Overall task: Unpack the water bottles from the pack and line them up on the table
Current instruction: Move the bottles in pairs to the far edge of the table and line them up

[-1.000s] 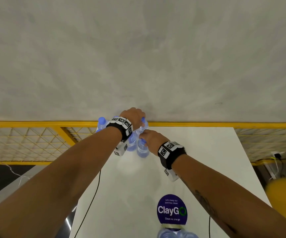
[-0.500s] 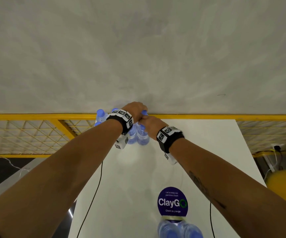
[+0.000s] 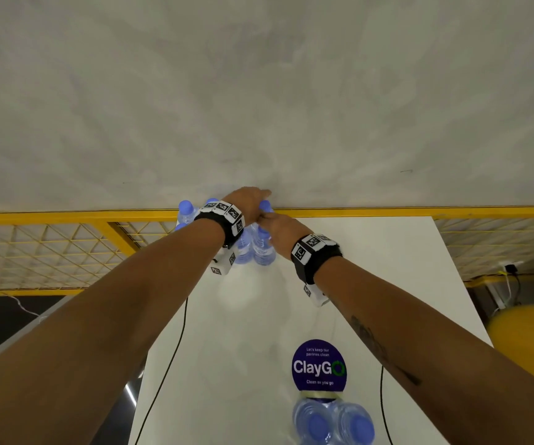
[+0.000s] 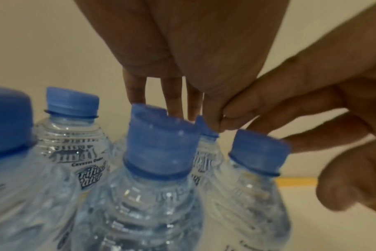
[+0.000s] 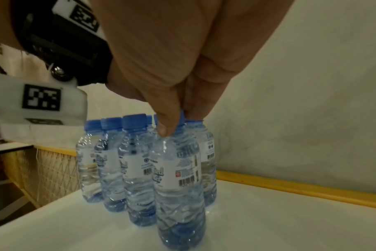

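Note:
Several clear water bottles with blue caps [image 5: 133, 122] stand bunched at the far end of the white table [image 3: 371, 284]. My right hand [image 5: 176, 125] pinches the cap of the nearest bottle [image 5: 180, 178], which stands upright on the table; in the head view this hand [image 3: 265, 220] sits over that bottle [image 3: 263, 252]. My left hand [image 3: 261, 203] reaches over the group, its thumb and straight fingers [image 4: 172, 101] closing round the cap of a bottle farther back [image 4: 204, 129]. The pack [image 3: 333, 422], with two caps showing, lies at the table's near edge.
A purple round ClayGo sticker [image 3: 318, 367] lies on the table near the pack. A yellow mesh railing [image 3: 66, 216] and a grey wall run behind the far edge. Thin black cables [image 3: 175, 348] trail along the table. A blurred yellow object [image 3: 525, 332] sits right.
My right hand has carried its bottle away from me, up against the group and my left hand. The left hand has stayed over the far bottles.

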`<act>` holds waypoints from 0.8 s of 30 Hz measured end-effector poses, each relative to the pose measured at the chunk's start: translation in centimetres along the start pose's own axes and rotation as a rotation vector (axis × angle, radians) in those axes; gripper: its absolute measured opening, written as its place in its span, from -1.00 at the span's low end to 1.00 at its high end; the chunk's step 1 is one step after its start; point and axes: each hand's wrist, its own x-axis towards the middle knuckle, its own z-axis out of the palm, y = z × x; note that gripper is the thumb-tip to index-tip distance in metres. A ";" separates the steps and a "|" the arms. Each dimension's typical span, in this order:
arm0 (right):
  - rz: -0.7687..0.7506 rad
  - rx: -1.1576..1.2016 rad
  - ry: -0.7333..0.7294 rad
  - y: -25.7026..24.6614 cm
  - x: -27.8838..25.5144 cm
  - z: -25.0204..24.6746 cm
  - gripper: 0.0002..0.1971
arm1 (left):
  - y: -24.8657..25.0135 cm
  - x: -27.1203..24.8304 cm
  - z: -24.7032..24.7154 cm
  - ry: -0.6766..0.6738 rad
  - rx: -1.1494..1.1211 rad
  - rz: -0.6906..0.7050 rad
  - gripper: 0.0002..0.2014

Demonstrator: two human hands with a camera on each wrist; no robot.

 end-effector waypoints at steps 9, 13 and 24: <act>-0.217 -0.031 0.168 -0.4 -16.0 0.0 -0.58 | 3.9 -14.2 2.4 0.349 -0.333 0.224 -0.67; -0.232 -0.001 0.075 -0.5 -25.4 2.5 -0.68 | 9.2 -22.3 6.6 0.177 -0.377 0.370 -0.72; -0.067 -0.075 -0.142 1.8 -36.8 12.0 -0.69 | 16.1 -31.8 14.7 -0.151 -0.212 0.350 -0.70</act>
